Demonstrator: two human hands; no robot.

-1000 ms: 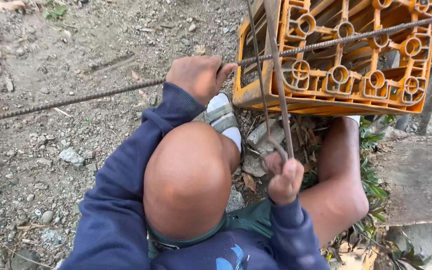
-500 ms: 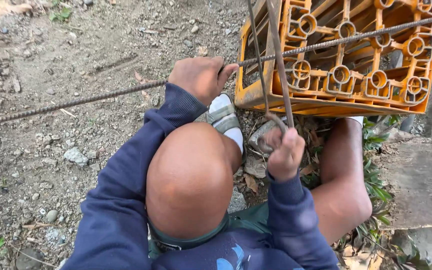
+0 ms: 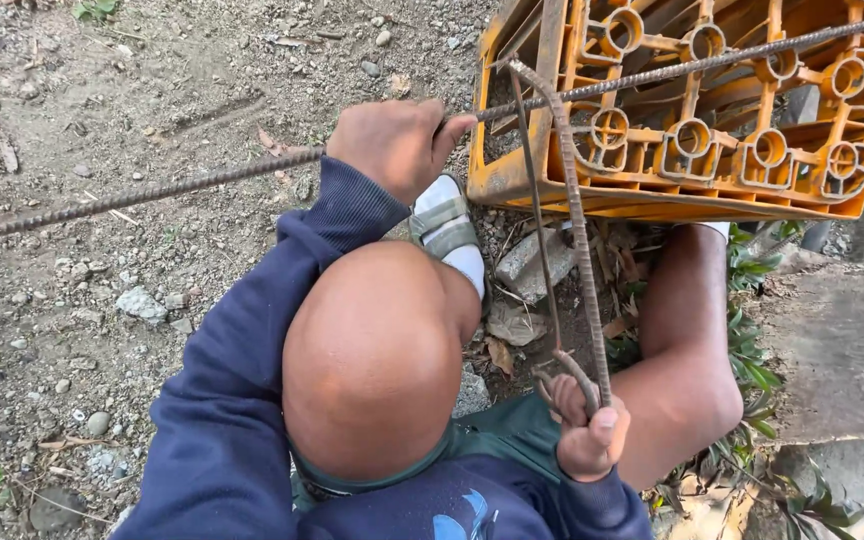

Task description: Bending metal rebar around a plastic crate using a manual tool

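Soft, even daylight fills the scene, bright without harsh sun. Shadows are faint and diffuse, darkest beneath the orange plastic crate (image 3: pixel 692 120) and between the bent knees. A mild sheen sits on the left knee (image 3: pixel 372 360). Focus is sharp across the gravel ground (image 3: pixel 102 300) and the ribbed steel bar (image 3: pixel 152 195). Slight wide-angle stretching shows toward the corners; there is no motion blur.

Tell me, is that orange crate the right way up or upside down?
Upside down, it seems. The orange crate shows its ribbed underside with round rings facing up, and the long steel rod held by the left hand lies across it.
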